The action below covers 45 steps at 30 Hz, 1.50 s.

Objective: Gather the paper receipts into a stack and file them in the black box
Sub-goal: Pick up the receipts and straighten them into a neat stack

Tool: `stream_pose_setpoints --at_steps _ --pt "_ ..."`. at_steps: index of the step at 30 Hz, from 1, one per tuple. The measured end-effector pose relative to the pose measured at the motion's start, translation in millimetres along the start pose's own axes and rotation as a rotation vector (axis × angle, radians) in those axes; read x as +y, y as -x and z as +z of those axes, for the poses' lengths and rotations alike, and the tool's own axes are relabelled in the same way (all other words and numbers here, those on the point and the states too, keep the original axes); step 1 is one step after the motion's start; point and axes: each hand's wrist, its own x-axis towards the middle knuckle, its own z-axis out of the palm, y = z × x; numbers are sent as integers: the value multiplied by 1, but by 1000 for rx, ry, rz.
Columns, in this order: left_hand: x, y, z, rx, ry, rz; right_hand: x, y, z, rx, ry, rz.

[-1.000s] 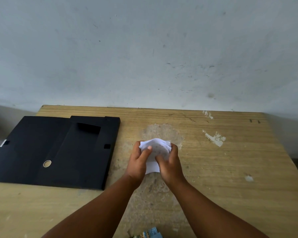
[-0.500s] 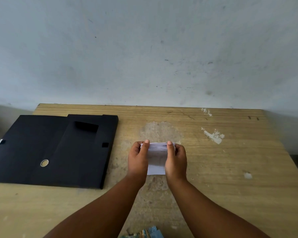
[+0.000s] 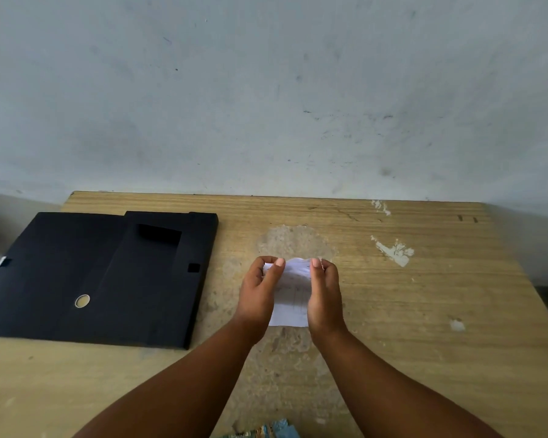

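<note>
A small stack of white paper receipts (image 3: 292,295) stands on its lower edge on the wooden table (image 3: 408,311), held between both hands. My left hand (image 3: 257,292) grips the stack's left side, thumb on top. My right hand (image 3: 325,295) grips its right side the same way. The black box (image 3: 108,279) lies flat on the table to the left of my hands, its flap spread out leftward past the table's edge. A round hole and a rectangular cut-out show in its surface.
A pale grey wall (image 3: 266,90) rises right behind the table's far edge. White paint marks (image 3: 394,251) spot the table at the right. A bit of blue patterned fabric (image 3: 266,431) shows at the bottom edge.
The hands have shifted from crumpled handling of the papers to gripping both sides, squaring the receipts into an even upright stack. The box has not moved.
</note>
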Motion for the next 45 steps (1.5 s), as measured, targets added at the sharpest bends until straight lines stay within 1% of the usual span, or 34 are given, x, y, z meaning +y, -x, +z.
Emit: stream_pose_setpoints --at_steps 3,6,9,11,12,14,16,20,24,28,29,31,33,34,36,37,38,39,40,41,42,43,45 --pt "4 -1 -10 -132 -28 -5 4 -1 -7 -109 -42 -45" --pt "2 -4 -18 -203 -148 -19 10 -3 -18 -213 56 -92" --pt "-5 -9 -19 -160 -372 35 20 -3 -24 -230 258 -106" --pt "-10 -12 -19 -87 -510 78 26 -3 -25 -184 368 -143" --pt "-11 -12 -19 -51 -543 87 29 -3 -26 -147 398 -167" --pt "-13 -12 -18 -1 -537 90 31 -3 -27 -72 425 -209" --pt "-14 -10 -17 34 -507 112 31 -5 -29 -33 426 -240" --pt "-15 -5 -11 58 -426 113 35 -4 -28 -50 383 -209" --pt "-15 3 -3 15 -363 74 46 -2 -22 -83 385 -161" --pt "-15 8 1 -75 -146 -44 48 -3 -19 -87 383 -95" --pt "-15 6 0 -74 -138 -60 47 -5 -20 -91 398 -94" --pt "-14 2 -3 -62 -178 -69 41 -8 -24 -109 451 -126" --pt "-12 -1 -8 -35 -235 -41 28 -11 -32 -157 523 -193" --pt "-10 -1 -10 13 -329 18 19 -12 -37 -194 578 -234" --pt "-6 -4 -14 152 -619 193 -1 -16 -43 -279 718 -322" --pt "-5 -6 -16 181 -738 289 -10 -18 -46 -319 804 -378" --pt "-3 -8 -17 152 -804 365 -19 -19 -47 -348 895 -449" --pt "-1 -10 -18 79 -808 403 -27 -21 -47 -362 983 -528" --pt "1 -13 -19 0 -760 392 -34 -21 -46 -365 1057 -600" --pt "1 -15 -20 -51 -680 340 -40 -22 -46 -360 1107 -650" --pt "0 -16 -21 -67 -606 279 -44 -22 -46 -354 1126 -672" --pt "-1 -19 -22 -46 -549 236 -45 -23 -46 -345 1116 -662" --pt "-9 -20 -26 6 -467 169 -42 -25 -51 -296 958 -533"
